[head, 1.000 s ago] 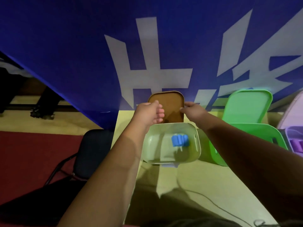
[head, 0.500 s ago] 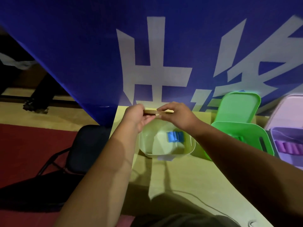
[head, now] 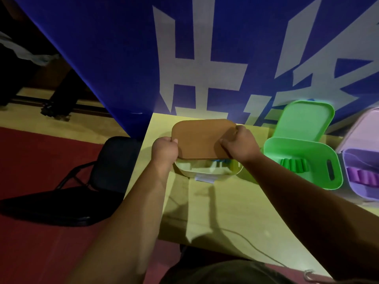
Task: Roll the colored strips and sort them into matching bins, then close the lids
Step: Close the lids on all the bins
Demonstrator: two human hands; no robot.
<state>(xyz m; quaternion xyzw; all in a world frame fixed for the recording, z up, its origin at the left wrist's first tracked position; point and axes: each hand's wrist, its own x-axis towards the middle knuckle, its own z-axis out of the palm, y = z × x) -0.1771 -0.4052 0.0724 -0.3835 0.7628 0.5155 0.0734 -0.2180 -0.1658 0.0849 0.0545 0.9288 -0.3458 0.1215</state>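
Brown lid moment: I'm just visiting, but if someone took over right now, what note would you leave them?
Left hand: grips the brown lid at its left edge. Right hand: grips its right edge.
Lid is over the pale bin, not seated; a gap at the near side shows the blue roll inside.
Green bin holds green rolls, purple bin holds purple rolls; both lids stand open.
Done: rolls sorted, as far as seen. Left: press the brown lid down, then close the green lid and purple lid.
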